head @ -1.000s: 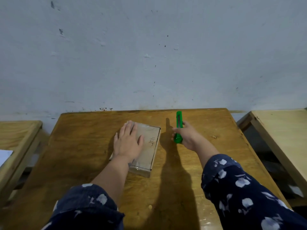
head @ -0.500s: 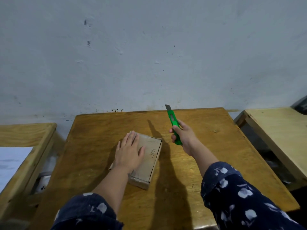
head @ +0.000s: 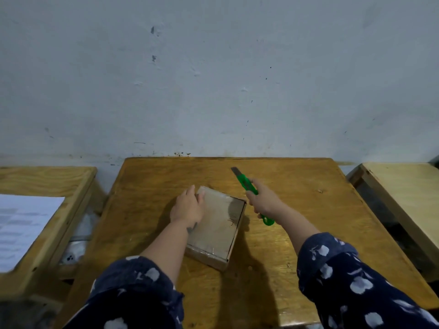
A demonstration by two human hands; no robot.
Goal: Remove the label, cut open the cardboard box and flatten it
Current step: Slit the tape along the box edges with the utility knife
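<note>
Scanning from the left, I see a neighbouring desk (head: pixel 47 186) with a sheet of printed paper (head: pixel 21 229) on it, well apart from the work. Next comes my left hand (head: pixel 187 207), laid on the far-left part of the cardboard box (head: pixel 218 226), fingers reaching over its far edge; whether they curl round that edge or only press flat I cannot tell. The box lies flat near the middle of the wooden surface (head: pixel 297 210), wrapped in clear tape, its long axis running from the far left toward me and slightly right. I can make out no label from this angle, only a small dark scribble near the right edge.

Just right of the box's far-right corner is my right hand (head: pixel 263 200), its grip wrapped round the green utility knife (head: pixel 251 193), with the blade out and pointing away and to the left, above the surface and clear of the cardboard. So the box lies to the left of, and nearer to me than, the blade tip, and the right hand is the nearer one to the box's right long edge. I judge the next move is bringing the tip down onto a taped seam, cutting away from the holding fingers. Further right stands another pale desk (head: pixel 403 186).
</note>
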